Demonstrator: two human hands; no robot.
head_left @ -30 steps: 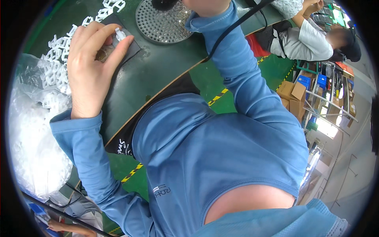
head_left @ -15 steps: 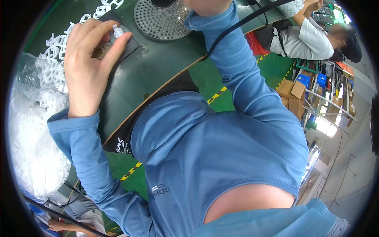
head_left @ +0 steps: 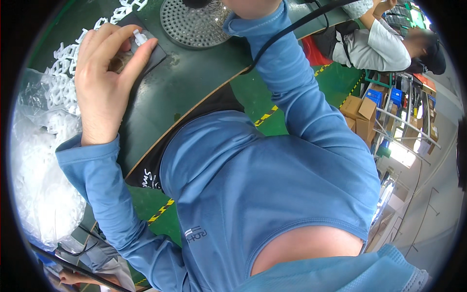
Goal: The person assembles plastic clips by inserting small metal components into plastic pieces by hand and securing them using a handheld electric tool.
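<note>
White plastic piece (head_left: pixel 140 37), small and clip-like, sits pinched between the thumb and fingertips of the left hand (head_left: pixel 104 82) up at eleven o'clock, right over a dark square pad (head_left: pixel 154 57) on the green worktable (head_left: pixel 194 92). That left hand is curled, fingers bunched around the piece, wrist bent, blue sleeve (head_left: pixel 97 194) trailing down toward seven o'clock. Just at one o'clock from the hand lies a round perforated metal disc (head_left: pixel 192 24), flat on the table, close beside the pad. Over at nine and ten o'clock, loose white plastic parts (head_left: pixel 61 85) spread across the table edge and spill into a clear plastic bag (head_left: pixel 34 180) full of the same. The right hand (head_left: pixel 253 6) reaches to twelve o'clock and is cut off by the rim; whether it grips anything, I cannot tell. A black cable (head_left: pixel 292 31) runs across that right sleeve. Far off at two o'clock, another person (head_left: pixel 384 46) in a grey top sits bent over, with brown cardboard boxes (head_left: pixel 360 114) on the floor nearby.
</note>
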